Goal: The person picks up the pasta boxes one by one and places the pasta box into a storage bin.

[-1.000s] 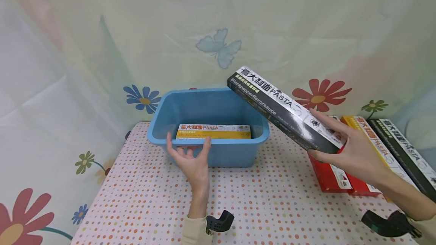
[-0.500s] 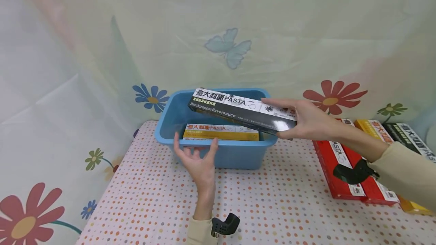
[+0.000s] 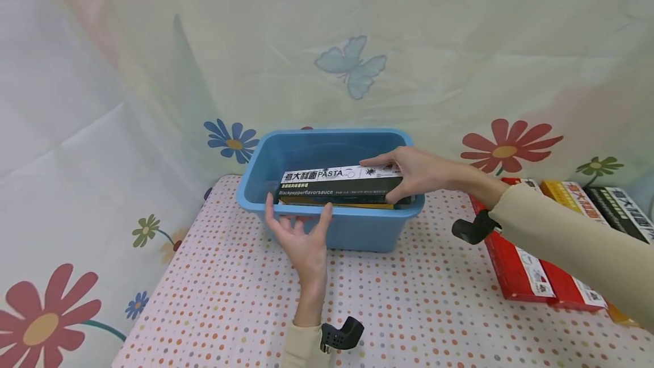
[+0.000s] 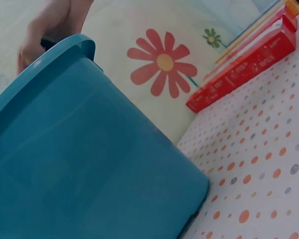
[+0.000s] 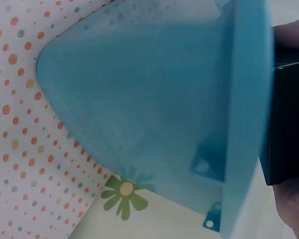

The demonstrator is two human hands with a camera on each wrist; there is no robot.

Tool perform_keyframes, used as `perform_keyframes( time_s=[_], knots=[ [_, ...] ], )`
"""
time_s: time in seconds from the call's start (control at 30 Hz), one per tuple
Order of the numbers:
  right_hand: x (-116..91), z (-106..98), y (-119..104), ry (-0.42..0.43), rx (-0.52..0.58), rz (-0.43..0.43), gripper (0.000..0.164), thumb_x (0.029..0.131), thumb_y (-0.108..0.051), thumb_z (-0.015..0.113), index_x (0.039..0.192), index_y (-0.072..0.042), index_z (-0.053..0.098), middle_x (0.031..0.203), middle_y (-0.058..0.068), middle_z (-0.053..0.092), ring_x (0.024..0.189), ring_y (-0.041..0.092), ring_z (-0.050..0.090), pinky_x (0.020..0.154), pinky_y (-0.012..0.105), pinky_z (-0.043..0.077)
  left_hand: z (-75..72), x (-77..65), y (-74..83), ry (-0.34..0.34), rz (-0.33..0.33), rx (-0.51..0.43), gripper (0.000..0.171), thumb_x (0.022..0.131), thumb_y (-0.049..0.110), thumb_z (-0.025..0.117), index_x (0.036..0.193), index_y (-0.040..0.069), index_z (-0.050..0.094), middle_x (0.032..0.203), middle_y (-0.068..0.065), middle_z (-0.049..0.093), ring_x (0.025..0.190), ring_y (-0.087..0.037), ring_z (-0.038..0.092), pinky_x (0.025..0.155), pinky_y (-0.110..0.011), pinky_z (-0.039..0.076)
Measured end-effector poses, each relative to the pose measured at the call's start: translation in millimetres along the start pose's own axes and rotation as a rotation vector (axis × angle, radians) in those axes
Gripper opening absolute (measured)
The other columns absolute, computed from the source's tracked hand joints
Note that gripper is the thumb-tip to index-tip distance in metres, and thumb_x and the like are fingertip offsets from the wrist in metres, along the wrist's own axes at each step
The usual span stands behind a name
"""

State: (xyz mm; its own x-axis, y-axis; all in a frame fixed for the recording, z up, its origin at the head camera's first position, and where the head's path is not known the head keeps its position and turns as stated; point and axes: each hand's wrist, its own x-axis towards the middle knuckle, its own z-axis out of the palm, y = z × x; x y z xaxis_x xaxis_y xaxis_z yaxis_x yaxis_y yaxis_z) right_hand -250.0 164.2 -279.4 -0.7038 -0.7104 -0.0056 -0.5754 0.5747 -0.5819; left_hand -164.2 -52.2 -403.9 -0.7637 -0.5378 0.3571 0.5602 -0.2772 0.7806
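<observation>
A black pasta box point(image 3: 332, 183) labelled black pepper flavor sauce is inside the blue plastic bin point(image 3: 363, 230), tilted slightly up to the right. My right hand point(image 3: 421, 172) grips its right end, thumb on the near side and fingers on the far side. Just a strip of a yellow pasta box point(image 3: 373, 206) shows beneath it. My left hand point(image 3: 301, 243) holds the bin's near rim, thumb and a finger up over it and other fingers curled below. In the right wrist view, the black box's end point(image 5: 291, 119) lies between thumb and fingers beyond the bin wall.
To the right lie red pasta boxes point(image 3: 516, 274), a yellow pasta box point(image 3: 572, 200) and another black pasta box point(image 3: 620, 212), partly behind the right sleeve point(image 3: 567, 237). Dotted cloth point(image 3: 419, 311) covers the table. A flowered curtain point(image 3: 434, 72) hangs close behind the bin.
My right hand has carried the black pasta box left and down from above the table into the bin, over the yellow box. The left hand has stayed on the rim.
</observation>
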Motion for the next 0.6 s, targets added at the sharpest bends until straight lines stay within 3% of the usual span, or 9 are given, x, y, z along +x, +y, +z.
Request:
perform_keyframes(
  time_s=[0.1, 0.17, 0.23, 0.27, 0.33, 0.43, 0.47, 0.6],
  knots=[
    [9, 5, 5, -0.048, 0.040, 0.018, 0.079, 0.079, -0.005, 0.077, 0.153, -0.002, 0.051, 0.142, 0.019, 0.064, 0.059, 0.015, 0.040, 0.061, 0.036, 0.037, 1.0, -0.7, 0.0, 0.001, -0.007, 0.008, 0.110, 0.082, -0.002, 0.086, 0.166, 0.014, 0.016, 0.145, -0.033, 0.043, 0.102, -0.038, 0.057, 0.075, -0.034, 0.063],
    [14, 9, 7, -0.071, 0.067, 0.027, 0.078, 0.080, -0.004, 0.077, 0.153, 0.000, 0.051, 0.128, 0.016, 0.073, 0.050, 0.010, 0.029, 0.055, 0.031, 0.032, 1.3, -1.4, 0.3, 0.004, -0.011, 0.018, 0.110, 0.082, -0.002, 0.086, 0.166, 0.014, 0.016, 0.143, -0.029, 0.045, 0.098, -0.031, 0.056, 0.074, -0.033, 0.063],
    [19, 13, 9, -0.090, 0.089, 0.041, 0.076, 0.081, -0.003, 0.076, 0.153, 0.000, 0.051, 0.097, 0.016, 0.078, 0.046, 0.010, 0.017, 0.051, 0.028, 0.027, 1.6, -2.6, 0.5, 0.008, -0.018, 0.027, 0.110, 0.081, -0.001, 0.087, 0.165, 0.014, 0.017, 0.143, -0.023, 0.046, 0.096, -0.028, 0.055, 0.072, -0.032, 0.062],
    [21, 15, 10, -0.093, 0.094, 0.040, 0.076, 0.081, -0.003, 0.077, 0.152, 0.001, 0.051, 0.092, 0.016, 0.079, 0.046, 0.009, 0.022, 0.051, 0.027, 0.027, 1.8, -3.2, 0.6, 0.009, -0.020, 0.031, 0.110, 0.081, -0.001, 0.087, 0.165, 0.014, 0.017, 0.143, -0.021, 0.046, 0.096, -0.027, 0.055, 0.072, -0.032, 0.062],
    [24, 18, 11, -0.088, 0.089, 0.028, 0.075, 0.081, -0.003, 0.077, 0.151, 0.002, 0.052, 0.100, 0.019, 0.078, 0.052, 0.011, 0.034, 0.052, 0.027, 0.027, 2.1, -4.1, 0.7, 0.007, -0.021, 0.024, 0.110, 0.081, -0.001, 0.087, 0.165, 0.015, 0.018, 0.146, -0.019, 0.046, 0.098, -0.029, 0.056, 0.072, -0.033, 0.062],
    [28, 21, 12, -0.079, 0.071, 0.014, 0.075, 0.081, -0.004, 0.079, 0.151, 0.001, 0.052, 0.130, 0.023, 0.070, 0.069, 0.017, 0.046, 0.056, 0.030, 0.029, 1.9, -5.1, 0.7, 0.006, -0.021, 0.014, 0.110, 0.082, -0.002, 0.086, 0.166, 0.016, 0.017, 0.148, -0.022, 0.045, 0.099, -0.030, 0.056, 0.073, -0.034, 0.063],
    [29, 22, 13, -0.078, 0.075, 0.012, 0.075, 0.081, -0.005, 0.079, 0.151, 0.002, 0.053, 0.143, 0.022, 0.062, 0.074, 0.018, 0.047, 0.056, 0.031, 0.030, 1.8, -5.2, 0.6, 0.005, -0.017, 0.017, 0.110, 0.082, -0.001, 0.086, 0.166, 0.015, 0.017, 0.148, -0.023, 0.045, 0.100, -0.030, 0.057, 0.074, -0.033, 0.062],
    [30, 22, 15, -0.086, 0.101, 0.018, 0.076, 0.081, -0.003, 0.079, 0.151, 0.003, 0.052, 0.149, 0.025, 0.055, 0.067, 0.020, 0.036, 0.055, 0.030, 0.029, 1.6, -5.9, 0.9, 0.004, -0.010, 0.033, 0.110, 0.082, 0.000, 0.086, 0.166, 0.012, 0.016, 0.149, -0.021, 0.044, 0.100, -0.030, 0.056, 0.072, -0.032, 0.061]
  ],
)
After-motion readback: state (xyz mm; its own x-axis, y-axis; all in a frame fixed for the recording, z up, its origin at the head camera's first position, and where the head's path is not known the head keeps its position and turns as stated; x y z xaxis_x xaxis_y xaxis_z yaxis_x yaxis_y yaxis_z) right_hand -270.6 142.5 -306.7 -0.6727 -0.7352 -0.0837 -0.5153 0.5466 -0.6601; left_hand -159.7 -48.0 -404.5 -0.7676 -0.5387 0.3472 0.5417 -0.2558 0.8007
